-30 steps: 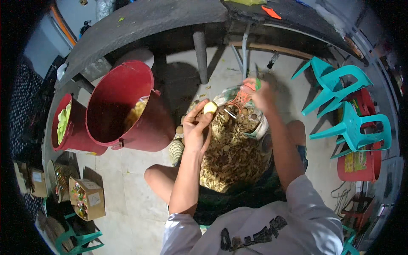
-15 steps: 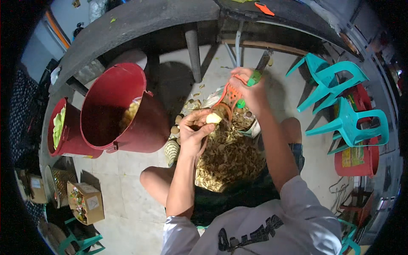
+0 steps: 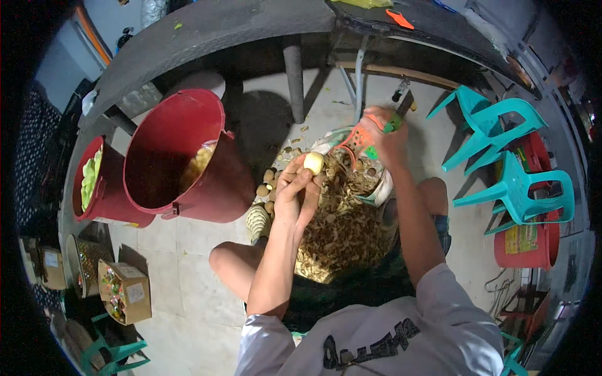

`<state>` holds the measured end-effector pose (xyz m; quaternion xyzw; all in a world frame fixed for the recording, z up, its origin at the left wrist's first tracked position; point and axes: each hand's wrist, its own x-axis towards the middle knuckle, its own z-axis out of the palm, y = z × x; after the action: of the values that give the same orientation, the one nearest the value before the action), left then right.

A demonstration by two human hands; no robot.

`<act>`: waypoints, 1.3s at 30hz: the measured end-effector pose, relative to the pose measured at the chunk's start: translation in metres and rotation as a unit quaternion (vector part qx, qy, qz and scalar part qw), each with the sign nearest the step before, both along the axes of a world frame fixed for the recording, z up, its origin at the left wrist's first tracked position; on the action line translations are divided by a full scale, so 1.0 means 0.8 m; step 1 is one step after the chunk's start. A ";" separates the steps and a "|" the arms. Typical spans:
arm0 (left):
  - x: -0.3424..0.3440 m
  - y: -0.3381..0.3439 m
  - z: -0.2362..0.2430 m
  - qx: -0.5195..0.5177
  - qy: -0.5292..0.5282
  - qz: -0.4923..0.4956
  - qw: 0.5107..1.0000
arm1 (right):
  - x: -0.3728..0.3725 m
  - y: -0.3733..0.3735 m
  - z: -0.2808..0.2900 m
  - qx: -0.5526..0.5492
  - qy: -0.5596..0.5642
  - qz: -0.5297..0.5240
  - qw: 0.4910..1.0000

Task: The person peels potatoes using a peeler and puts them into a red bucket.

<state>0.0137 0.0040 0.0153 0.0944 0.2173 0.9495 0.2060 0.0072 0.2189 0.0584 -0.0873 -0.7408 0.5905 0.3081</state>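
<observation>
A pale peeled potato point(image 3: 313, 163) is pinched between the thumb and fingers of my left hand point(image 3: 296, 193), above the peelings. To its right, my right hand point(image 3: 390, 139) is closed round an orange tool with holes point(image 3: 356, 141), which looks like a wide peeler. Green parts and a dark, blade-like piece show around that fist; how they join is unclear. The tool is apart from the potato. Below both hands lies a heap of brown peelings point(image 3: 345, 235) between my legs. Several unpeeled potatoes point(image 3: 263, 190) rest on the floor left of the heap.
A large red bucket point(image 3: 229, 169) with pale pieces inside stands left, beside a smaller red bucket point(image 3: 119, 203) holding light green pieces. A dark table point(image 3: 251, 28) spans the far side. Teal chairs point(image 3: 501, 188) stand right; a cardboard box point(image 3: 135, 294) sits at lower left.
My right hand has moved slightly right and nearer with the orange tool, away from the potato. My left hand has turned and raised the potato a little. The whole view has shifted slightly.
</observation>
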 end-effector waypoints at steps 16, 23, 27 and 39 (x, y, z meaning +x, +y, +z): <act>-0.018 -0.024 0.016 -0.099 0.043 0.091 0.990 | 0.041 0.006 -0.043 0.189 -0.035 0.146 0.970; -0.017 -0.026 0.017 -0.151 0.067 0.106 0.981 | 0.041 -0.010 -0.022 0.164 -0.046 0.185 0.968; -0.014 -0.019 0.020 -0.153 0.084 0.110 0.979 | 0.019 -0.008 -0.020 0.117 -0.090 0.123 0.981; 0.002 -0.007 0.016 -0.051 0.084 -0.025 0.995 | -0.053 -0.011 -0.009 0.052 0.054 -0.010 0.997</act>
<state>0.0155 -0.0016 0.0279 0.1681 0.2796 0.9205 0.2151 -0.0352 0.2102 0.0511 -0.0464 -0.7518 0.5519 0.3579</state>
